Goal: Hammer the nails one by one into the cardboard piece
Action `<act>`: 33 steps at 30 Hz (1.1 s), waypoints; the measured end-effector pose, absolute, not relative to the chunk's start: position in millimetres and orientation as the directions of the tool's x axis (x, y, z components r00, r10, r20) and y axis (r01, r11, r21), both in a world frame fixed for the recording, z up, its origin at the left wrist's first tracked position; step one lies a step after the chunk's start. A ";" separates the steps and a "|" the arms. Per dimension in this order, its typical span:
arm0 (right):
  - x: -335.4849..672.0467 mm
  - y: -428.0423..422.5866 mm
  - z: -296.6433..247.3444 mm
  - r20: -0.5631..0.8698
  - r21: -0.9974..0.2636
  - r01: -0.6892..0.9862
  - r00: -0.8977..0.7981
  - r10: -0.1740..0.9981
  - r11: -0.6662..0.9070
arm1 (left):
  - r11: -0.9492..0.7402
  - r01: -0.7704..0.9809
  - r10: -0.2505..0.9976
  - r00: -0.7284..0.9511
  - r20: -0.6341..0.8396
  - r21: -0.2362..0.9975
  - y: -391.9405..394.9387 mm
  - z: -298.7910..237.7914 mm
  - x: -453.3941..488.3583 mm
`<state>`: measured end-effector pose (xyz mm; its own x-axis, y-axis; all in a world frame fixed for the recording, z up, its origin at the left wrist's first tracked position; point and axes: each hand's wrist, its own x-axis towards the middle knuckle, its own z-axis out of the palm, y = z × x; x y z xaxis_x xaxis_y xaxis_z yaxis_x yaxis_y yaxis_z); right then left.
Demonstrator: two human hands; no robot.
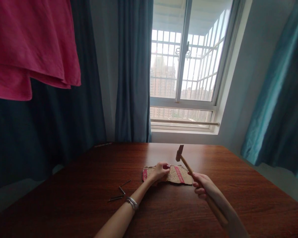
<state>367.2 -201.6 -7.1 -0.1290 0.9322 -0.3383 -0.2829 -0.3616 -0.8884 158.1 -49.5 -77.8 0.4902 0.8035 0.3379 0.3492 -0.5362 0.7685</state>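
A hammer (pixel 186 163) with a wooden handle is gripped in my right hand (pixel 203 185); its head is raised above the table, right of my left hand. My left hand (pixel 162 170) rests on a piece of cardboard (pixel 173 176) with pink bands and many small dark dots. Its fingers are pinched together near the cardboard's upper edge, and what they hold is too small to make out. The hand covers part of the cardboard. Several thin dark metal pieces that look like nails (pixel 122 190) lie on the table left of my left forearm.
The brown wooden table (pixel 84 205) reaches to the wall below a barred window (pixel 182 72). Blue curtains (pixel 132 72) hang on both sides. A pink cloth (pixel 39 43) hangs at the upper left.
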 end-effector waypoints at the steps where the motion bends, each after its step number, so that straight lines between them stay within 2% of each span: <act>1: 361.1 -205.3 -3.0 -0.330 -0.885 -0.287 -0.171 0.928 -0.367 | -0.536 0.352 0.804 0.490 0.337 0.767 -49.6 -77.5 158.1; 4: 348.4 -210.9 3.7 -0.319 -0.871 -0.293 -0.271 0.908 -0.393 | -0.528 0.364 0.812 0.482 0.330 0.767 -50.3 -76.6 158.1; 8: 342.2 -211.6 5.4 -0.315 -0.854 -0.318 -0.312 0.896 -0.411 | -0.524 0.359 0.815 0.474 0.333 0.773 -52.2 -74.7 157.9; 12: 341.5 -212.1 5.6 -0.284 -0.866 -0.329 -0.298 0.912 -0.377 | -0.519 0.376 0.820 0.470 0.325 0.767 -54.3 -72.2 157.5; 17: 340.6 -213.4 8.2 -0.321 -0.863 -0.309 -0.276 0.906 -0.400 | -0.524 0.369 0.820 0.463 0.337 0.768 -53.4 -73.5 157.6; 21: 338.3 -213.4 9.7 -0.277 -0.878 -0.326 -0.253 0.927 -0.352 | -0.538 0.362 0.812 0.464 0.353 0.762 -51.4 -76.4 157.7; 26: 337.7 -211.1 9.8 -0.329 -0.872 -0.283 -0.265 0.906 -0.400 | -0.511 0.388 0.830 0.456 0.322 0.768 -51.8 -76.3 158.1; 33: 336.6 -212.5 12.3 -0.324 -0.890 -0.255 -0.225 0.919 -0.377 | -0.514 0.396 0.830 0.455 0.324 0.761 -52.8 -76.1 158.0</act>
<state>336.6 -212.5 12.3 -0.2248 0.9188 -0.3244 -0.2554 -0.3768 -0.8904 158.0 -52.8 -76.1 0.4548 0.8296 0.3239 0.3961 -0.5142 0.7607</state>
